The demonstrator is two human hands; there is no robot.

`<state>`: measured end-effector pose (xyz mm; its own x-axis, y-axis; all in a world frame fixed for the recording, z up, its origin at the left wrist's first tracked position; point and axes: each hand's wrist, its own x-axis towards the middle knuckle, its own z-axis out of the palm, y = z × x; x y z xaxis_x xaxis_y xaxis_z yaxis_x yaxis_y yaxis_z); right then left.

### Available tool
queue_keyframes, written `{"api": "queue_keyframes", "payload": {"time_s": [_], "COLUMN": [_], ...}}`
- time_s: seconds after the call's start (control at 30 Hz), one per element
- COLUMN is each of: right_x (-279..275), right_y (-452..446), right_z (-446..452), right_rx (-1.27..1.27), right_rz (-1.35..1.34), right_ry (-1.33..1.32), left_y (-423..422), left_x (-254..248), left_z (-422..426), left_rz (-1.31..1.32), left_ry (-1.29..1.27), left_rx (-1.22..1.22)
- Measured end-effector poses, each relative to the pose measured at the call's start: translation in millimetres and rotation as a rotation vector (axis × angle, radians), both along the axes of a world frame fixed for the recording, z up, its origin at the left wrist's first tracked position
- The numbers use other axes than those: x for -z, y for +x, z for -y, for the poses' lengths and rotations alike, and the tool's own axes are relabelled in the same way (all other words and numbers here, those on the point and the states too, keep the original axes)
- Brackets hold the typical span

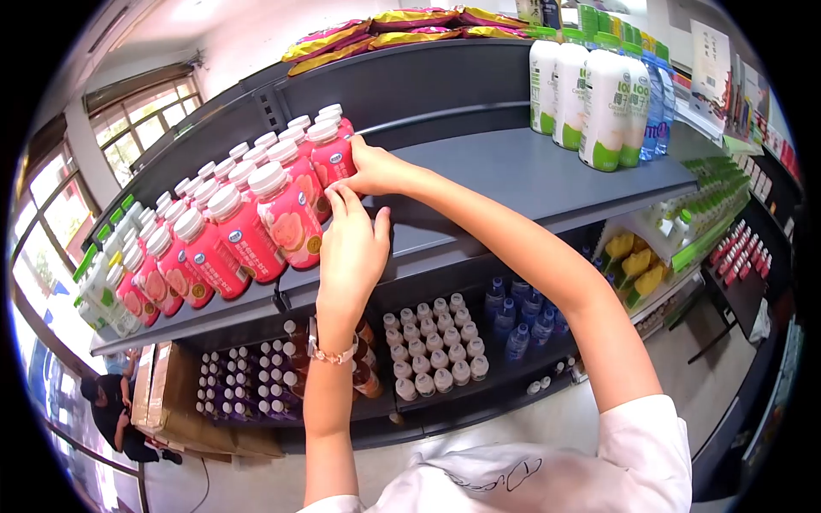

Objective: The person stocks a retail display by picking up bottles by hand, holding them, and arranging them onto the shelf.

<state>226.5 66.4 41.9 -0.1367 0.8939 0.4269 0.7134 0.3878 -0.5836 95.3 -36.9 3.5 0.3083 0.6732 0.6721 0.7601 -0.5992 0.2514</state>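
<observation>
Rows of pink bottles (239, 241) with white caps stand upright on the left of the dark shelf. My right hand (374, 169) reaches in from the right and grips the pink bottle (331, 161) at the right end of a back row, its thumb in front and fingers at the far side. My left hand (352, 244), with a bracelet on its wrist, is beside the front pink bottle (291, 218). Its fingers stretch up near my right thumb, and its own thumb stands apart. The bottles partly hide the fingertips.
White bottles with green caps (605, 107) and blue bottles (657, 111) stand at the right of the upper shelf (496, 175). Small white-capped bottles (436, 346) fill the shelf below. Yellow-purple packets (415, 26) lie on top. A cardboard box (175, 385) and a person (115, 410) are lower left.
</observation>
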Motion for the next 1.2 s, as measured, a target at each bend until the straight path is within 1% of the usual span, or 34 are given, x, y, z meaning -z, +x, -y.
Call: {"api": "queue_keyframes", "payload": {"time_s": [0.03, 0.1, 0.23, 0.33, 0.4, 0.43, 0.47, 0.53, 0.6, 0.67, 0.73, 0.8, 0.87, 0.93, 1.0, 1.07, 1.13, 1.2], "right_x": [-2.0, 0.1, -0.4, 1.2, 1.2, 5.3, 8.9, 16.4, 19.0, 37.1, 46.0, 59.4, 78.4, 102.8, 138.1, 172.7, 212.0, 245.1], "right_y": [1.3, 2.0, 4.3, 6.7, 10.5, 12.1, 16.7, 23.4, 34.3, 54.3, 79.0, 99.7, 119.9, 131.5, 141.1, 140.5, 126.3, 111.5], "right_z": [5.8, 5.8, 6.1, 7.4, 9.6, 7.8, 10.1, 35.2, 88.1, 133.3, 188.7, 254.5, 322.9, 391.0, 456.7, 520.9, 576.3, 623.6], "right_rx": [-0.028, -0.023, -0.028, -0.067, -0.07, -0.111, -0.062, 0.011, 0.002, 0.012, -0.006, 0.096, 0.161, 0.24, 0.32, 0.515, 0.743, 0.949], "right_rz": [-0.05, -0.062, -0.073, -0.103, -0.049, -0.045, 0.068, 0.115, 0.088, 0.145, 0.143, 0.194, 0.159, 0.082, -0.108, -0.313, -0.664, -0.84], "right_ry": [-0.041, -0.027, -0.024, -0.032, -0.035, 0.028, 0.044, 0.093, 0.125, 0.312, 0.362, 0.367, 0.267, 0.185, 0.066, -0.042, -0.09, -0.211], "left_y": [0.2, 0.1, 1.9, 1.8, 2.2, 1.3, 2.7, 2.7, 7.1, 14.5, 23.7, 40.3, 62.1, 87.3, 109.0, 128.5, 144.7, 159.9], "left_x": [3.3, 9.0, 4.9, 2.7, 3.0, 0.8, -1.1, 3.5, 3.7, 13.1, 22.7, 27.7, 38.9, 60.5, 95.3, 140.9, 181.7, 228.6], "left_z": [-2.8, -7.0, 0.0, 2.8, 1.9, 5.1, 6.8, 10.0, 30.8, 56.7, 80.1, 106.6, 130.1, 153.3, 174.3, 197.0, 228.4, 265.4], "left_rz": [0.016, 0.053, 0.092, 0.102, 0.077, 0.074, 0.079, 0.097, 0.17, 0.198, 0.122, 0.085, 0.006, -0.096, -0.192, -0.281, -0.316, -0.375], "left_ry": [0.046, 0.137, 0.06, 0.054, 0.091, 0.059, 0.03, 0.155, 0.102, 0.064, 0.073, -0.163, -0.276, -0.254, -0.313, -0.449, -0.652, -0.771], "left_rx": [0.018, 0.056, 0.035, 0.054, 0.045, 0.059, 0.078, 0.196, 0.358, 0.509, 0.716, 0.967, 1.15, 1.262, 1.354, 1.379, 1.339, 1.302]}}
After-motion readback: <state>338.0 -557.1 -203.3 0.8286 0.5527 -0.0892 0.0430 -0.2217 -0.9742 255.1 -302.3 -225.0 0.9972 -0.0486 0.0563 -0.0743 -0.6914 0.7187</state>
